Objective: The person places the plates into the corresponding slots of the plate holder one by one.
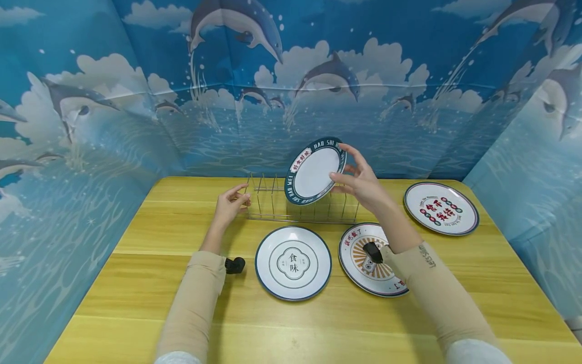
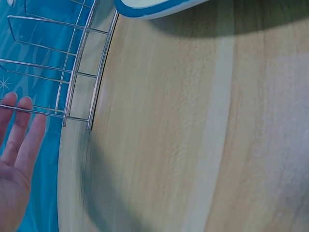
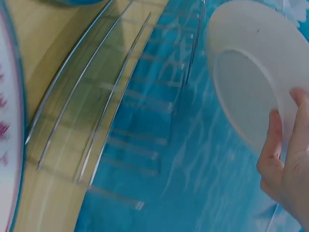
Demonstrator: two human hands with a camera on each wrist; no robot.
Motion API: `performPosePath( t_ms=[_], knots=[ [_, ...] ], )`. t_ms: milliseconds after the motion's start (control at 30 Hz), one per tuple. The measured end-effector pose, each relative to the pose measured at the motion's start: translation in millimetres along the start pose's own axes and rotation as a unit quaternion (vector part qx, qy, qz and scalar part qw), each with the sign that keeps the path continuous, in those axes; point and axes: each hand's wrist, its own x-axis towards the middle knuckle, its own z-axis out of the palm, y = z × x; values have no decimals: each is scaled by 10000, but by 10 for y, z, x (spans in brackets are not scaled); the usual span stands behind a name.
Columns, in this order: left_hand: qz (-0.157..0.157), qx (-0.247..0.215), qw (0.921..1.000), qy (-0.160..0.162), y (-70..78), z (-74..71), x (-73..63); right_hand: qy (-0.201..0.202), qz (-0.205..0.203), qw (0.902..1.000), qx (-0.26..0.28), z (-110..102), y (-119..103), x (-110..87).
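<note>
My right hand (image 1: 364,184) pinches the right edge of a white plate with a dark green lettered rim (image 1: 295,189), holding it tilted above the wire dish rack (image 1: 300,218). In the right wrist view the plate's pale underside (image 3: 246,82) faces the camera, with fingers (image 3: 273,135) against it. My left hand (image 1: 231,205) is at the rack's left end. Its nearly straight fingers (image 2: 21,130) touch the end wire in the left wrist view; the thumb is hidden there. The held plate covers part of the rack in the head view.
A blue-rimmed white plate (image 1: 293,288) lies in front of the rack. Right of it, a plate with an orange ray pattern (image 1: 359,258) is partly under my right forearm. Another plate with red characters (image 1: 441,207) lies at far right. A dolphin-print curtain (image 1: 318,116) stands behind the table (image 1: 291,333).
</note>
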Motion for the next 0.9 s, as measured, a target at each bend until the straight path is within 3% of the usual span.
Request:
performPosePath(
  t_ms=[500, 733, 900],
  knots=[
    [-176, 37, 9998, -16, -34, -6, 39, -45, 21, 9965, -834, 679, 38, 439],
    [-317, -12, 9995, 27, -16, -15, 33, -289, -179, 9844, -1727, 923, 73, 515],
    [-318, -25, 9995, -88, -1, -24, 30, -340, -250, 9801, -1941, 1046, 157, 541]
  ],
)
